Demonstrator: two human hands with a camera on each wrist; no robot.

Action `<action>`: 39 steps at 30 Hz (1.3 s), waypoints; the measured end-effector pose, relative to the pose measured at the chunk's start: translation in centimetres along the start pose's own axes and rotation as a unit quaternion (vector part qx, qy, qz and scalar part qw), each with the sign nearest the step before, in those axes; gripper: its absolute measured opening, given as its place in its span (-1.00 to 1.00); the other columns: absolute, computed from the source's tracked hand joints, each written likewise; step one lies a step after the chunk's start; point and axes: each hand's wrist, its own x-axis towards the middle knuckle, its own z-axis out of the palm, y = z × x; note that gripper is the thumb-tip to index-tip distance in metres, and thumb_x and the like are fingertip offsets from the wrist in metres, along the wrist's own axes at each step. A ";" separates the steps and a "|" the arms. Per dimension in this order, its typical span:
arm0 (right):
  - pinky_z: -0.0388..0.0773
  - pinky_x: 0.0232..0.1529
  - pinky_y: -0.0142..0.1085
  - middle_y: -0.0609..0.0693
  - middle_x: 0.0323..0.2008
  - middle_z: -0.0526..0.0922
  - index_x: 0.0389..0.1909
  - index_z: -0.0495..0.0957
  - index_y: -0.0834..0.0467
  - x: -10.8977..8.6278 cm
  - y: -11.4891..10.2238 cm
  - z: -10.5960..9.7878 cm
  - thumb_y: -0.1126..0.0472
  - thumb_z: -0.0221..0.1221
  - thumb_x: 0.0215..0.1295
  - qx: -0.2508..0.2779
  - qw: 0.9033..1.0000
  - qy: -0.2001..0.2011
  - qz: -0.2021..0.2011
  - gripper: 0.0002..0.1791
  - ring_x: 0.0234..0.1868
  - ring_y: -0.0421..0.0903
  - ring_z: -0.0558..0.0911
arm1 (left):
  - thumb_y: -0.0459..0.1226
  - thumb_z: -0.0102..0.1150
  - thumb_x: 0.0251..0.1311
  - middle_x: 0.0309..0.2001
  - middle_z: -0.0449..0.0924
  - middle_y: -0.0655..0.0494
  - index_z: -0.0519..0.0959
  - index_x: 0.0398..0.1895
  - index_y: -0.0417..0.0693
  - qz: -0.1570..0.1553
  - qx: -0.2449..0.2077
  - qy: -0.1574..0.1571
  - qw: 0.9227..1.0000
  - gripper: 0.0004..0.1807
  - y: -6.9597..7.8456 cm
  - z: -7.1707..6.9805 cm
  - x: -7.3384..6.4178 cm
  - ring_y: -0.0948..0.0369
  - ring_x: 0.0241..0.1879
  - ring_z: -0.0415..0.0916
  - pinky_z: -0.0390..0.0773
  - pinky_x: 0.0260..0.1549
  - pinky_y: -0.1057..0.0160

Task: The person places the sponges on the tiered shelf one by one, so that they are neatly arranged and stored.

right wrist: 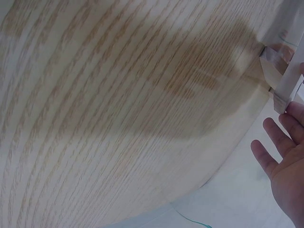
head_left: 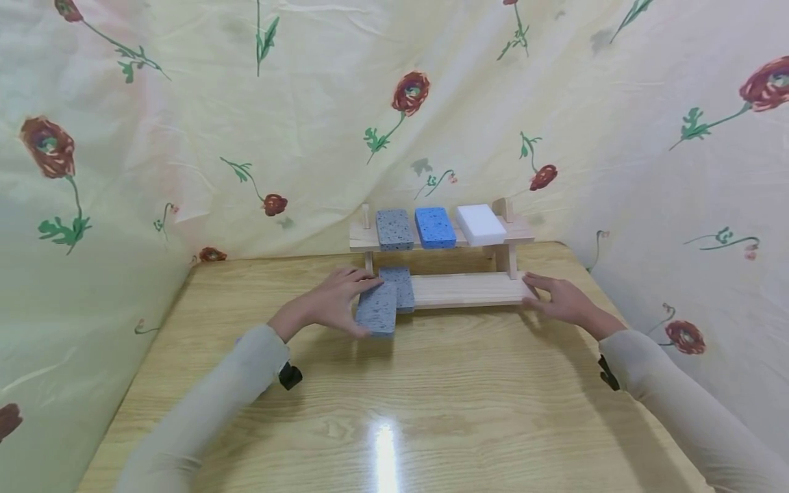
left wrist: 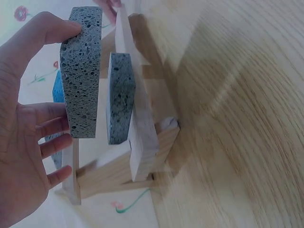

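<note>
In the head view my left hand (head_left: 339, 301) holds a grey speckled sponge (head_left: 377, 311) by its edges, thumb on one side and fingers on the other. The left wrist view shows this sponge (left wrist: 81, 80) raised, apart from a second grey sponge (left wrist: 121, 97) that lies on the lower board of a small two-tier wooden shelf (head_left: 465, 291). At the lower board's right end, my right hand (head_left: 561, 299) grips the wood between thumb and fingers. The right wrist view catches that hand (right wrist: 289, 166) at the board's end, its thumb out of sight.
Along the upper board sit a grey sponge (head_left: 394, 229), a blue sponge (head_left: 435, 227) and a white sponge (head_left: 481, 224). The shelf stands at the back of a wood-grain table (head_left: 308, 424). A flowered cloth (head_left: 333, 137) hangs behind and at both sides.
</note>
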 end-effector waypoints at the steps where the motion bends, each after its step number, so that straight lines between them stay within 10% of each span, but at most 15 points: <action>1: 0.49 0.11 0.13 0.36 0.43 0.34 0.41 0.35 0.41 0.0 0.0 0.0 -0.04 0.19 0.46 -0.002 1.000 0.001 -0.001 -0.27 -0.44 -0.13 0.51 | 0.23 0.39 -0.16 0.50 0.28 -0.14 0.23 0.57 -0.07 0.004 0.003 0.002 1.000 0.18 0.1 0.1 0.2 -0.06 0.41 0.23 0.22 0.40 -0.21; 6: 0.48 0.17 0.19 0.36 0.43 0.34 0.41 0.34 0.41 -0.1 0.1 0.1 -0.02 0.19 0.45 0.000 1.000 0.001 -0.002 -0.28 -0.07 0.19 0.70 | 0.25 0.39 -0.14 0.50 0.28 -0.10 0.23 0.57 -0.08 0.017 0.015 0.001 1.000 0.19 0.8 0.5 1.1 -0.05 0.46 0.19 0.22 0.41 -0.19; 11: 0.39 0.28 0.27 0.36 0.44 0.33 0.42 0.33 0.41 -0.1 0.1 0.2 0.00 0.20 0.45 0.006 1.000 -0.003 0.001 -0.28 0.34 0.39 0.44 | 0.27 0.38 -0.13 0.47 0.30 -0.04 0.22 0.58 -0.09 0.029 0.029 0.003 0.999 0.19 1.5 0.9 2.1 0.00 0.43 0.22 0.22 0.42 -0.16; 39: 0.38 0.29 0.28 0.36 0.45 0.32 0.42 0.33 0.39 -0.1 0.2 0.2 -0.03 0.19 0.46 0.010 1.000 0.003 0.002 -0.27 0.33 0.41 0.44 | 0.33 0.31 -0.07 0.49 0.26 0.05 0.12 0.63 0.04 0.035 0.047 0.036 0.998 0.20 4.2 1.7 7.2 0.09 0.44 0.19 0.18 0.46 -0.03</action>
